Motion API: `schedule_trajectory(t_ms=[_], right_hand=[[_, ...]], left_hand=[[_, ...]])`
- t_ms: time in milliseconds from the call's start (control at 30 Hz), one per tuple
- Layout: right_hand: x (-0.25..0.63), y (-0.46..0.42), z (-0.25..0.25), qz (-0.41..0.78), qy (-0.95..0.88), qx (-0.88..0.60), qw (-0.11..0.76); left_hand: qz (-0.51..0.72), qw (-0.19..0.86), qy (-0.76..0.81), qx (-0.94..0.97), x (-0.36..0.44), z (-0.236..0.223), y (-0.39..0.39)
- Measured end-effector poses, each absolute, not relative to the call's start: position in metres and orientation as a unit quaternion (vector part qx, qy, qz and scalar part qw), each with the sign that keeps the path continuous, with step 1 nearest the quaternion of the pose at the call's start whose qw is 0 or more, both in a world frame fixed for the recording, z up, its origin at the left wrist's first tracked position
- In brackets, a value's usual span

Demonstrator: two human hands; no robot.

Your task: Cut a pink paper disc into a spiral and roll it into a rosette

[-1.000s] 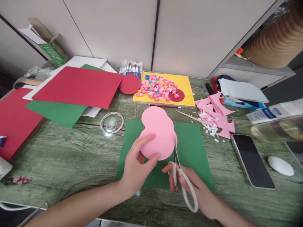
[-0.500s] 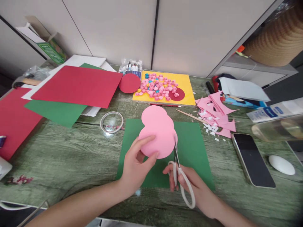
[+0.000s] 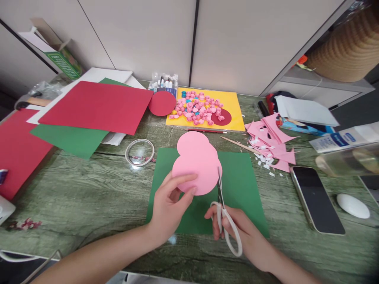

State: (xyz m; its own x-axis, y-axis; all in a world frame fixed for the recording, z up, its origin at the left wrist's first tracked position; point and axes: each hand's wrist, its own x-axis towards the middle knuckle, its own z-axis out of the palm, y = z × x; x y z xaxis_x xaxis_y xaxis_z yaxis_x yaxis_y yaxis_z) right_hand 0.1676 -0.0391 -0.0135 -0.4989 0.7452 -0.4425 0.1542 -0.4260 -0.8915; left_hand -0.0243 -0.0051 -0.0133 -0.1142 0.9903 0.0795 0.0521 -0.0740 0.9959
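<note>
Between the thumb and fingers of my left hand [image 3: 170,207] is a pink paper cutout [image 3: 197,163] with rounded lobes, held above a green paper sheet [image 3: 239,189]. My right hand [image 3: 241,232] grips white-handled scissors [image 3: 220,205], a finger and the thumb in the loops. The blades point away from me and lie at the right edge of the pink cutout. How far the blades are parted is hard to make out. Part of the green sheet is hidden under the cutout and my hands.
A roll of tape [image 3: 139,153] lies left of the green sheet. Pink paper scraps [image 3: 275,146] and a phone [image 3: 316,199] are on the right. Behind, pink beads [image 3: 197,106] cover a yellow sheet [image 3: 233,100]. Red paper [image 3: 97,104] is stacked at the left.
The pink cutout has shifted and turned very slightly in my left hand, its lower edge a little higher. The scissors stay at its right edge, their handles moved a touch.
</note>
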Motion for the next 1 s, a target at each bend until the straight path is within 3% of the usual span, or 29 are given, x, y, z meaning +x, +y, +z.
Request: schedule_trajectory(t_ms=[1000], right_hand=[[0.1722, -0.0393, -0.0104, 0.664, -0.547, -0.46, 0.219]], left_hand=[[0.517, 0.465, 0.521, 0.496, -0.0227, -0.0151, -0.0081]])
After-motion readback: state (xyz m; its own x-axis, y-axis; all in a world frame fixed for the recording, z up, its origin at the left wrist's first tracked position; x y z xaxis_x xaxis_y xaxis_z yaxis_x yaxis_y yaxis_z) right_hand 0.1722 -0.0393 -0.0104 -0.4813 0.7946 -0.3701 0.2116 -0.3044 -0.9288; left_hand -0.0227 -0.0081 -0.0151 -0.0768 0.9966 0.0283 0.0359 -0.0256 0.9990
